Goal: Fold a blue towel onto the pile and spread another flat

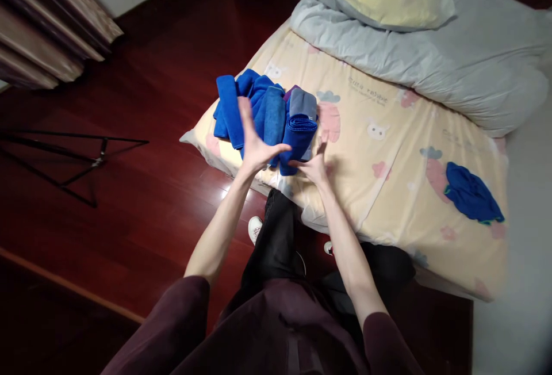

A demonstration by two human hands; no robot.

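Several rolled and folded blue towels [274,116] lie bunched at the left corner of the bed. My left hand [257,149] is over them, fingers stretched and thumb spread toward the right, holding nothing. At the right end of the bunch is a rolled dark blue towel [297,139], with a folded grey cloth [303,103] behind it. My right hand [316,168] is beside this roll, thumb out in front of it and fingers apart. Whether either hand touches the cloth I cannot tell. A bit of purple cloth [292,93] shows between the rolls.
The bed [357,133] has a cream sheet with rabbit and carrot prints. A crumpled blue cloth [473,194] lies toward its right end. A grey quilt [483,47] is heaped along the far side. Black stand legs [73,156] and a curtain [47,24] are at left.
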